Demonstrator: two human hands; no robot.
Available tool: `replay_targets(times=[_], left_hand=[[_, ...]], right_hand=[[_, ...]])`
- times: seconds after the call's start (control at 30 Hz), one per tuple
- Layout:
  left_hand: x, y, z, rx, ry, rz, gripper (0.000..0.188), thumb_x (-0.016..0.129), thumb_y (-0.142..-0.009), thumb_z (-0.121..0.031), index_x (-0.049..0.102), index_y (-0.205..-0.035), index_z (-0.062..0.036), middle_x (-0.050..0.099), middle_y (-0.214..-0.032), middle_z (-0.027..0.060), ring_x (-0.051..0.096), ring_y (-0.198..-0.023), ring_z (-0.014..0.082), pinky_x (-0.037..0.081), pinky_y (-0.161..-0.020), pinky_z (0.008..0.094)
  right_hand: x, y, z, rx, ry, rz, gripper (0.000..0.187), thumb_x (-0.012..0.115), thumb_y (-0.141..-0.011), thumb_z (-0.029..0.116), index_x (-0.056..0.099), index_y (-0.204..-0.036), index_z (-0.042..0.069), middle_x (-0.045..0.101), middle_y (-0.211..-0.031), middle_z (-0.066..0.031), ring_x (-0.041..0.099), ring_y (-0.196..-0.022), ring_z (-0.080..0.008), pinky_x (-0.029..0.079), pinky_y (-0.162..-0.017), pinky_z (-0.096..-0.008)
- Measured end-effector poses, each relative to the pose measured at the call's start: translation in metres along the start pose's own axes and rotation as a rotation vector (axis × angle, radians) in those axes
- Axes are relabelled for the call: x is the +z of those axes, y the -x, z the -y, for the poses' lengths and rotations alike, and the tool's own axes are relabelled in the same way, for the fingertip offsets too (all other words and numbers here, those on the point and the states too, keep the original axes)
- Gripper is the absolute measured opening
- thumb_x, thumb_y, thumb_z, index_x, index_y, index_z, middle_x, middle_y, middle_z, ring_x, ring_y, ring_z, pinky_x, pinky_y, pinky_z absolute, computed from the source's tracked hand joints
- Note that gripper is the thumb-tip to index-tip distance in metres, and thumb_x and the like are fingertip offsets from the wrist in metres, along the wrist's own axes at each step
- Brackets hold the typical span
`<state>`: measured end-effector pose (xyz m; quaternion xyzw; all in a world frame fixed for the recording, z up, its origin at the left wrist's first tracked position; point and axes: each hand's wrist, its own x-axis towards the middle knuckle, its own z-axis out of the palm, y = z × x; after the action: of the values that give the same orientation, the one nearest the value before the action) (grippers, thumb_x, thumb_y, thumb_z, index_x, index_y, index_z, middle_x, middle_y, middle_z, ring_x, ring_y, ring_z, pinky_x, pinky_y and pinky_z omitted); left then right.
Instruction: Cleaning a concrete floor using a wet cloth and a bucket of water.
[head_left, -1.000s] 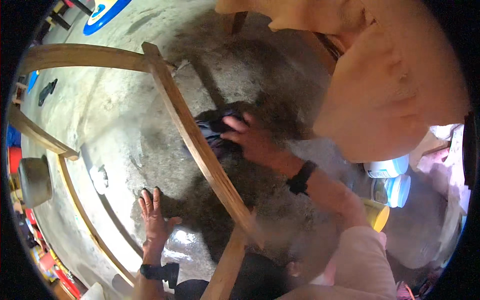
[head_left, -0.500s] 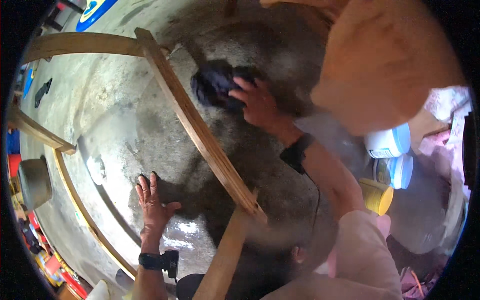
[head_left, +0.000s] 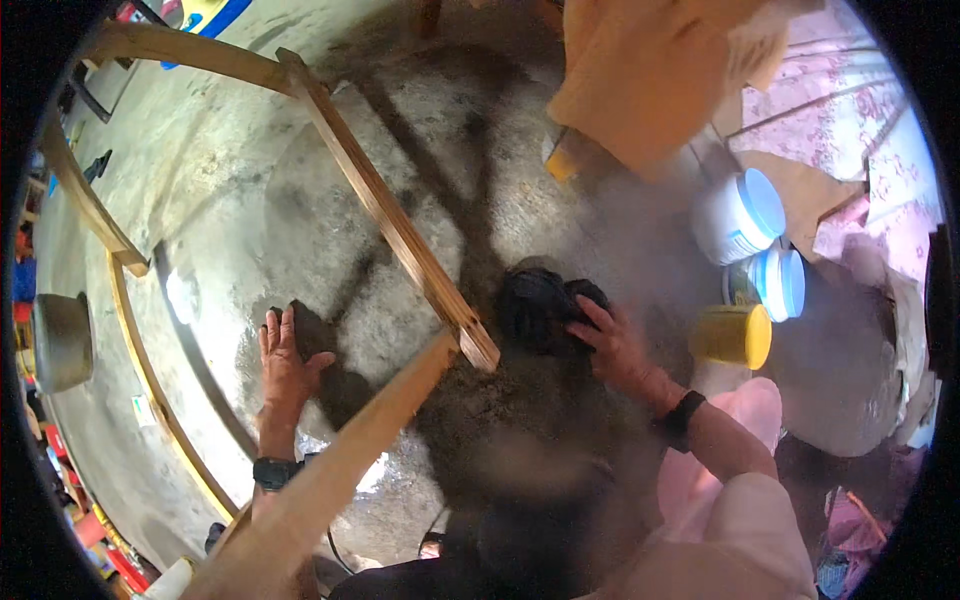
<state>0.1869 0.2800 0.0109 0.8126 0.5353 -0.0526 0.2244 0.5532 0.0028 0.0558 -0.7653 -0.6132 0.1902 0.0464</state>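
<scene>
The right hand (head_left: pixel 622 352) is at the dark cloth (head_left: pixel 532 310), its fingers laid over the bunched right end; the dim, hazy light leaves it unclear whether they grip the fabric or merely press it down, so I cannot tell. The dark cloth lies on the floor (head_left: pixel 285 225), just to the left of the right hand and a little ahead of its fingertips, with most of its bulk beyond them on the left. It is crumpled, with no clear point or tip; its longer axis runs roughly sideways, from under the right fingers toward the left hand's side. The left hand (head_left: pixel 286 370) holds nothing: it is flat on the floor, fingers spread and aimed ahead, well apart from the dark cloth, so the right is much the nearer. Between the two hands slants a wooden bar (head_left: pixel 384 205), its near end just left of the dark cloth, while a second wooden piece (head_left: pixel 340 455) crosses over the left forearm. Right of the right hand sits a yellow tub (head_left: pixel 730 336), with blue-lidded tubs (head_left: pixel 735 217) farther ahead, and a tan sheet (head_left: pixel 650 90) hangs farthest off.
</scene>
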Motion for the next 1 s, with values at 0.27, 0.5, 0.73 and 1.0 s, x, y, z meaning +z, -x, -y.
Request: replay_targets(times=[0.27, 0.5, 0.73, 1.0], left_hand=[[0.019, 0.074, -0.008, 0.321, -0.1, -0.039, 0.081, 0.07, -0.07, -0.031, 0.028, -0.135, -0.0094, 0.026, -0.138, 0.023, 0.023, -0.128, 0.0391, 0.025, -0.103, 0.047], [0.019, 0.12, -0.042, 0.256, 0.035, 0.034, 0.072, 0.069, -0.072, -0.025, 0.033, -0.131, -0.005, 0.036, -0.132, 0.0201, 0.031, -0.124, 0.0378, 0.027, -0.102, 0.0461], [0.028, 0.145, -0.082, 0.467, 0.22, 0.04, 0.06, 0.066, -0.074, -0.019, 0.041, -0.125, -0.003, 0.039, -0.129, 0.0222, 0.04, -0.117, 0.0389, 0.032, -0.098, 0.0459], [0.055, 0.171, -0.153, 0.685, 0.117, -0.004, 0.076, 0.066, -0.072, -0.042, 0.034, -0.132, -0.0082, 0.021, -0.139, 0.024, 0.02, -0.128, 0.0421, 0.028, -0.1, 0.0497]], right_hand=[[0.006, -0.077, -0.032, -0.094, -0.002, -0.465, 0.05, 0.06, -0.057, -0.003, 0.058, -0.106, 0.008, 0.043, -0.128, -0.0162, 0.044, -0.112, -0.037, 0.035, -0.095, -0.0439], [-0.01, -0.127, -0.038, 0.115, 0.041, -0.543, 0.041, 0.061, -0.065, 0.007, 0.059, -0.106, 0.006, 0.045, -0.124, -0.0187, 0.049, -0.106, -0.033, 0.037, -0.091, -0.0439], [0.017, -0.028, 0.025, 0.008, 0.004, -0.255, 0.038, 0.065, -0.064, 0.008, 0.062, -0.101, 0.008, 0.053, -0.116, -0.0141, 0.054, -0.099, -0.0325, 0.041, -0.086, -0.0415], [0.003, 0.026, 0.079, -0.209, -0.568, 0.231, 0.039, 0.066, -0.075, 0.019, 0.057, -0.112, 0.008, 0.055, -0.115, -0.0152, 0.059, -0.096, -0.0281, 0.046, -0.082, -0.0377]])
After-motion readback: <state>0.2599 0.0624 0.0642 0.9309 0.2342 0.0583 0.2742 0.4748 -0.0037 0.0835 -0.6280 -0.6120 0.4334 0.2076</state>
